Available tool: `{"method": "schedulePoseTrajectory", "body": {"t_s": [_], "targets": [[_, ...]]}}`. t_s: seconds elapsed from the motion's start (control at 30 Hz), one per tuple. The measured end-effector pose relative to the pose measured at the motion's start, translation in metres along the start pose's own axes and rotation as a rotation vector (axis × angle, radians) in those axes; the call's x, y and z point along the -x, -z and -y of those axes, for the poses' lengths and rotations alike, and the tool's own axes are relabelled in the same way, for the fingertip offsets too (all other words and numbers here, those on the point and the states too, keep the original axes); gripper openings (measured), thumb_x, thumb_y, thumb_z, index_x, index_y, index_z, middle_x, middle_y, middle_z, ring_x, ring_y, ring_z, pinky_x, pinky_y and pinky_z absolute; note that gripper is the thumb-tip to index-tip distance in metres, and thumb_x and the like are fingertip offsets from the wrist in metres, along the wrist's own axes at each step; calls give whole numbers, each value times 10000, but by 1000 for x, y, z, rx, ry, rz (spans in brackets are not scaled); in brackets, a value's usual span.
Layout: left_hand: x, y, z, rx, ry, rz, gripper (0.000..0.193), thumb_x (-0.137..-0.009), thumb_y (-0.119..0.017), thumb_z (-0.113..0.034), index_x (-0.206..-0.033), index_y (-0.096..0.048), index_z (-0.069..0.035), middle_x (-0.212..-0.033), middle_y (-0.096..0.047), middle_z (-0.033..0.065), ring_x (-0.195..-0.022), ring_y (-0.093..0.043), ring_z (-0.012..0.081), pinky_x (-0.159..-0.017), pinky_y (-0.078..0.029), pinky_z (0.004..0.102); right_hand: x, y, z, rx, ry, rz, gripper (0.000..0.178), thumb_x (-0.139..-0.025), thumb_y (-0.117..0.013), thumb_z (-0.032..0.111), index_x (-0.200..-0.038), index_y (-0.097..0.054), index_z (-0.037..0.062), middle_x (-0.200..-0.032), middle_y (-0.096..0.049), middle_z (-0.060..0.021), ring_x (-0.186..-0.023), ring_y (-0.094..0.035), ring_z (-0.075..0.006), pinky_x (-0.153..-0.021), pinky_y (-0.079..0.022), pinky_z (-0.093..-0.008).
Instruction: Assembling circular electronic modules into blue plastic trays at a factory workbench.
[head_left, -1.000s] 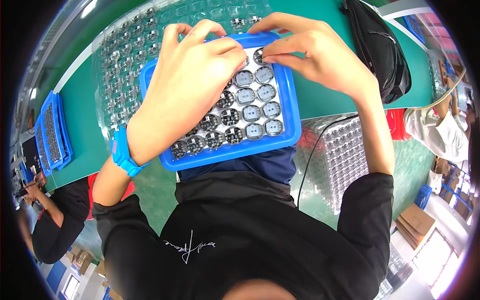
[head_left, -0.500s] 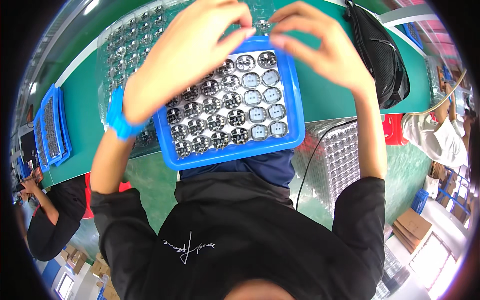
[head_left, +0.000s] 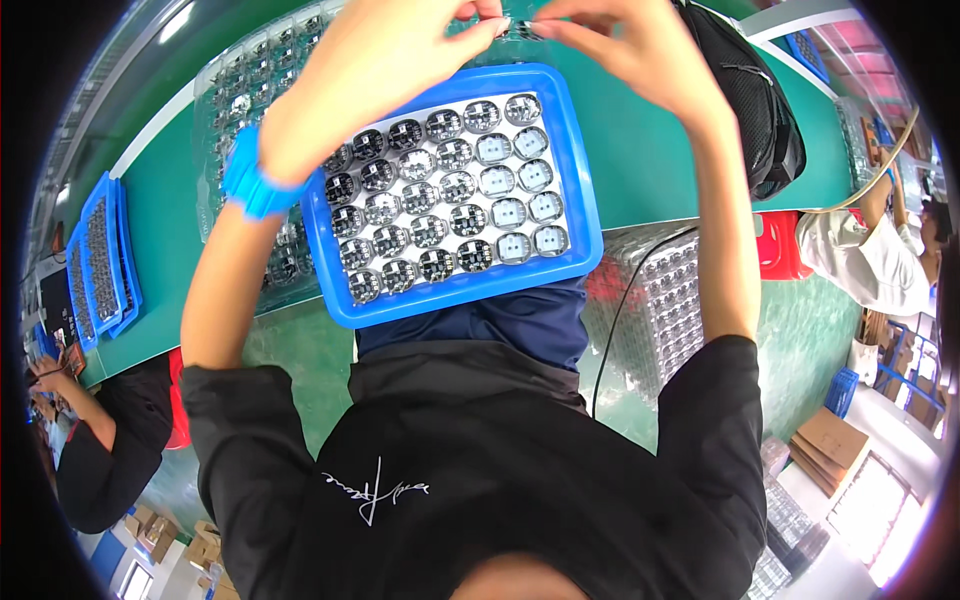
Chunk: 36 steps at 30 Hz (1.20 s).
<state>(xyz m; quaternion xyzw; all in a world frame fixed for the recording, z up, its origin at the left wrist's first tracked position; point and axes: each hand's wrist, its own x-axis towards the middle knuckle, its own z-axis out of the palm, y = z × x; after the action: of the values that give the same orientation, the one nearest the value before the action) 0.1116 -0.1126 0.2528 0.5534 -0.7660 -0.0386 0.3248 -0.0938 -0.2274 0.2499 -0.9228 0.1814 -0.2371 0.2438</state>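
Beyond the far edge of a blue tray [head_left: 322, 255], my left hand [head_left: 385, 60] and my right hand [head_left: 640, 50] come together with fingertips pinched. A small dark and shiny piece [head_left: 518, 30] shows between the fingertips; its exact kind is too small to tell. The tray holds rows of round modules: most show dark circuit boards [head_left: 429, 231], while two columns at the right show pale, light-grey faces [head_left: 507, 212]. The tray's near edge is over my lap. A blue band [head_left: 255, 175] circles my left wrist.
Clear plastic trays [head_left: 235, 105] of similar parts lie on the green table [head_left: 650, 170] at the left. A black bag [head_left: 750, 110] stands right. Stacked clear trays [head_left: 665, 310] stand below the table edge. Blue trays [head_left: 105, 260] sit far left, near another person's hand [head_left: 50, 375].
My hands have moved slightly up and closer together, their fingertips now pinched around the small piece. The blue tray appears a little higher in view, as the whole view has shifted.
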Motion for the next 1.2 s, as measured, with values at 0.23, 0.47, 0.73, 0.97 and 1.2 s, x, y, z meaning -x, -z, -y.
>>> {"method": "schedulePoseTrajectory", "body": {"t_s": [0.23,0.47,0.73,0.97,1.2], "targets": [[67,3,-29,81,-51,25,107,-880,-774,-38,-954,-708,0,-925,-609,99,-848,-644,261,-752,-515,347,51,2,16,-145,158,178,215,-796,-829,28,-1007,-815,67,-875,-562,-38,-806,-565,-182,-703,-478,-329],[76,-15,-34,50,1,44,108,-877,-780,-61,-957,-723,-15,-931,-623,79,-853,-644,265,-733,-518,370,50,-8,7,-48,188,213,217,-751,-840,83,-966,-811,89,-874,-593,-75,-837,-631,-265,-721,-499,-374],[75,-22,-35,14,-3,56,103,-874,-781,-67,-944,-722,-19,-912,-611,78,-841,-636,267,-730,-513,379,49,-12,2,-74,246,196,283,-718,-855,32,-992,-831,99,-831,-497,-43,-797,-541,-204,-648,-457,-344],[73,-25,-35,-3,-3,34,91,-877,-749,-108,-879,-696,-35,-920,-590,65,-870,-597,276,-782,-500,406,50,-12,2,-54,241,189,273,-725,-849,31,-991,-829,93,-843,-505,-46,-802,-548,-209,-648,-465,-342],[71,-25,-34,1,-11,28,78,-878,-750,-103,-879,-709,-37,-916,-601,59,-873,-599,272,-772,-492,400,52,-13,2,-43,228,191,267,-725,-849,29,-987,-826,80,-847,-516,-50,-810,-565,-207,-661,-500,-337]]}}
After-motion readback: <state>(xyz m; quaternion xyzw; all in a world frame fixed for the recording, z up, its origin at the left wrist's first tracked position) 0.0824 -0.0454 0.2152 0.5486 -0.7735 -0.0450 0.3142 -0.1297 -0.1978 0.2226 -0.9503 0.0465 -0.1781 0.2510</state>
